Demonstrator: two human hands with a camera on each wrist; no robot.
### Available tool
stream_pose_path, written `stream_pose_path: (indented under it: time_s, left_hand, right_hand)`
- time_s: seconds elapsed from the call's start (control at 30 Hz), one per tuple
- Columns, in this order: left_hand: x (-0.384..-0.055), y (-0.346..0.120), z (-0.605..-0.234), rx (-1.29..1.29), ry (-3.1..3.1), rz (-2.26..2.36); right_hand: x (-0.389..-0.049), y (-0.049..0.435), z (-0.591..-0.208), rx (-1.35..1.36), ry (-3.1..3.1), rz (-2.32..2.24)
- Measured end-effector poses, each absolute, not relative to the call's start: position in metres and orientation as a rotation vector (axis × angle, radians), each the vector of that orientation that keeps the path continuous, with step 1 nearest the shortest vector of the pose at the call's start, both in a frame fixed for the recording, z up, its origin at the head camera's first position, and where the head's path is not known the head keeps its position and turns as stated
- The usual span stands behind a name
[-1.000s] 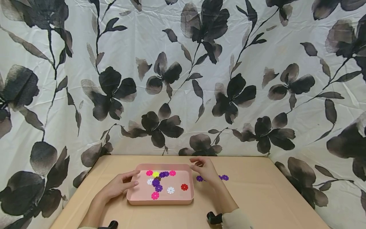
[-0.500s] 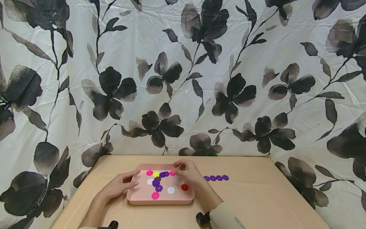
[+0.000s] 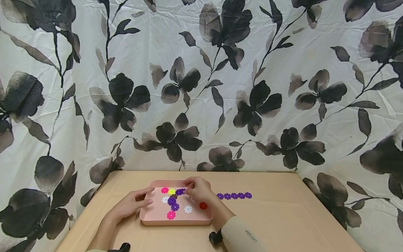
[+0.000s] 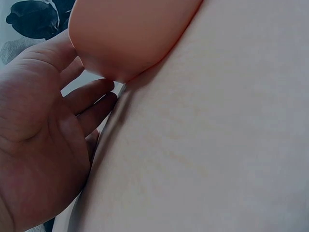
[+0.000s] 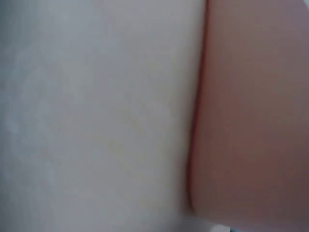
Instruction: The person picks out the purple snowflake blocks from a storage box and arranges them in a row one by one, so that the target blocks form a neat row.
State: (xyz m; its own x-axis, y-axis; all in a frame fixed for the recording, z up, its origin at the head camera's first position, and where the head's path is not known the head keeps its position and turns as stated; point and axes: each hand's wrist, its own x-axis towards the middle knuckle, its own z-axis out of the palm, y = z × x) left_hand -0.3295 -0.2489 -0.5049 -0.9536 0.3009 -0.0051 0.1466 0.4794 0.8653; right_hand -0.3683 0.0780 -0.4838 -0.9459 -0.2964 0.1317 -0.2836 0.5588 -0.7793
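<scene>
Left hand (image 3: 131, 203) rests at the left rim of the smooth pink tray (image 3: 176, 223), fingers loose and apart; right hand (image 3: 199, 190) arches over it, fingertips by purple flower pieces (image 3: 179, 192), grip impossible to tell. Scalloped purple discs (image 3: 234, 196) line the tabletop (image 3: 283, 217).

Flower-patterned white cloth (image 3: 201, 85) behind table (image 3: 292, 213)

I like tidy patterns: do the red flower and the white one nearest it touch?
Apart: the head view shows bare pink tray between the red flower and the white flower.
</scene>
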Motion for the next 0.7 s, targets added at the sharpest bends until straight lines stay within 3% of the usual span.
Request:
stream_pose_path:
  time_s: [0.7]
  left_hand:
    - [-0.329, -0.25, -0.504, 0.393, 2.559, 1.487]
  right_hand:
    - [-0.372, 0.065, -0.495, -0.542, 2.742, -1.214]
